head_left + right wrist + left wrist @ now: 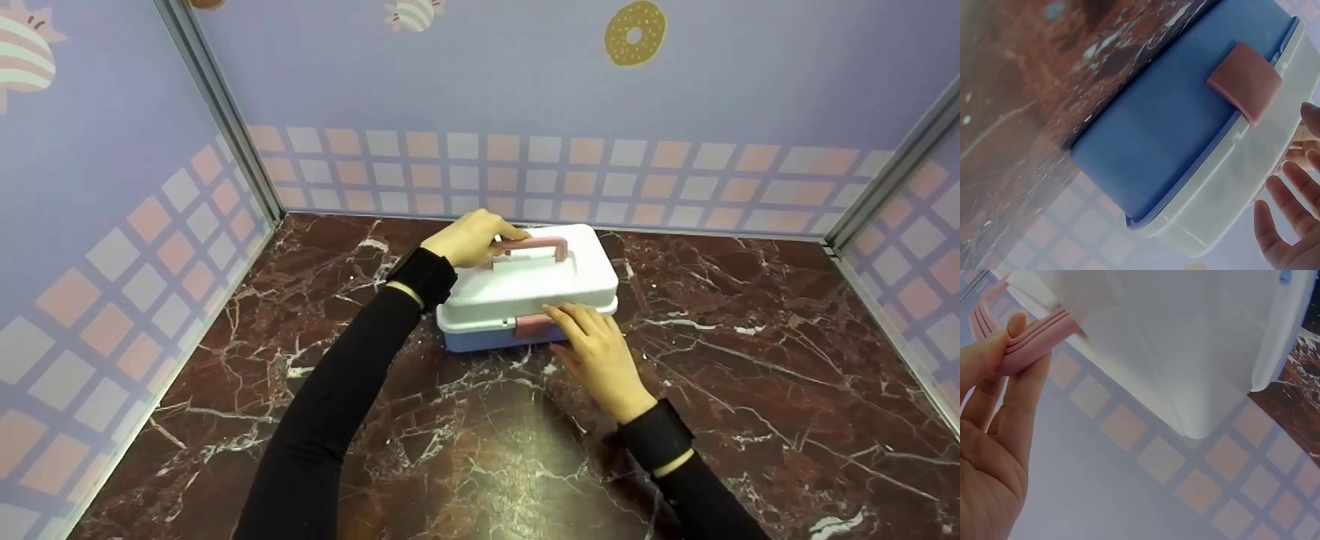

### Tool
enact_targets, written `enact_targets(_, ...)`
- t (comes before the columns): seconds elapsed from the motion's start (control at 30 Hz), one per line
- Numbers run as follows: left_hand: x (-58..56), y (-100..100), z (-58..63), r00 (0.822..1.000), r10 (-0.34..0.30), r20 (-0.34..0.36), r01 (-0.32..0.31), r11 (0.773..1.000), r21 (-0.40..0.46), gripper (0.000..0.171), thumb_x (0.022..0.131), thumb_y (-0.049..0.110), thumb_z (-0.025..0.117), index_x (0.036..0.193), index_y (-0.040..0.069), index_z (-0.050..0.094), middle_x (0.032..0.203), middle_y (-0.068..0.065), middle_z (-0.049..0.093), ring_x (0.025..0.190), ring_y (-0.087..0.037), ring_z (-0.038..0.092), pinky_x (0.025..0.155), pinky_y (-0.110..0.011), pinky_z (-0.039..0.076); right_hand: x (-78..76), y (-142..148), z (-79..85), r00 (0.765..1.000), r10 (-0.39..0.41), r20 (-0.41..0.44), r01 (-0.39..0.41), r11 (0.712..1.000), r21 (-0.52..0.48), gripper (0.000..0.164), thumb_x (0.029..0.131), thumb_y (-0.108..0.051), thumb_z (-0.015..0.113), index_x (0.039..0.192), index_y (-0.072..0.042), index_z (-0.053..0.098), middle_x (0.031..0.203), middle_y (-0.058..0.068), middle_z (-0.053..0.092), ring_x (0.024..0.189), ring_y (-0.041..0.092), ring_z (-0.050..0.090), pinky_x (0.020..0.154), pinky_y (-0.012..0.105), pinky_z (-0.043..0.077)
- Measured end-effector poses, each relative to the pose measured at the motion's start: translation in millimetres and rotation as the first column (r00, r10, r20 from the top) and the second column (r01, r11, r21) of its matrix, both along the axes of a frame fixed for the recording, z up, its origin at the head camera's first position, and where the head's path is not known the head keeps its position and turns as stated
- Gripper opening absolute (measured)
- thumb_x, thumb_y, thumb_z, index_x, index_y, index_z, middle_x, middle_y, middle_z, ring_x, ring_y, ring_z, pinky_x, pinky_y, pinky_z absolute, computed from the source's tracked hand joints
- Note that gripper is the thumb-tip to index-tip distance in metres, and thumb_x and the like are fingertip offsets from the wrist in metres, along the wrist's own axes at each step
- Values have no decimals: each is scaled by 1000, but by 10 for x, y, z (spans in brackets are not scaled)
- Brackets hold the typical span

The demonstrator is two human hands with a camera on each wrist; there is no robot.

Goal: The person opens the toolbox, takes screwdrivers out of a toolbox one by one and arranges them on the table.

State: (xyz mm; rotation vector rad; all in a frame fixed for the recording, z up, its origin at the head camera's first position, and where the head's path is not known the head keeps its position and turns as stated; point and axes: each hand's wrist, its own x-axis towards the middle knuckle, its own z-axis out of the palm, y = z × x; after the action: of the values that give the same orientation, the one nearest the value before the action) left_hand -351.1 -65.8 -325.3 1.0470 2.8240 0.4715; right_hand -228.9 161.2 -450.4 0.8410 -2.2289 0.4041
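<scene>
A plastic storage box with a white lid (525, 289) and a blue base (1157, 124) stands on the table against the back wall. My left hand (466, 238) pinches the left end of its pink carry handle (544, 242), thumb and fingertips on either side in the left wrist view. The handle stands raised above the lid. At the front, a pink latch (1246, 81) lies over the seam between lid and base. My right hand (596, 352) is just right of the latch, fingers loosely extended and spread; whether a fingertip touches the lid cannot be told.
The dark red marbled table (750, 360) spreads around the box on both sides and in front. Lilac panels with a checkered band (540, 169) close off the back, left and right.
</scene>
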Motion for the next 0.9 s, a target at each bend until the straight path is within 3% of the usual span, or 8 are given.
enact_targets(0.33,-50,46,-19,997,-69,-30,70,997,16,40,93,3,64,130,18,67,122,-8,71,95,-24,67,87,-34,57,-10,-60,-34,1000,29,7,-29,1000,10,65,69,-10,88,128,-7,62,117,12,66,107,29,62,93,44,52)
enact_targets(0.6,-27,97,-39,996,-94,-7,94,995,13,40,93,3,64,129,19,68,115,-8,73,94,-22,69,85,-32,58,-21,-59,-58,995,91,32,-92,995,28,62,68,-7,88,125,-2,65,116,12,68,108,28,63,98,43,52)
enact_targets(0.9,4,139,-36,995,-102,12,102,995,22,40,93,3,64,130,19,67,110,-6,75,89,-21,70,84,-30,58,-70,-60,-108,988,145,-55,-138,983,119,55,65,-8,89,116,2,69,110,13,70,104,28,64,98,40,54)
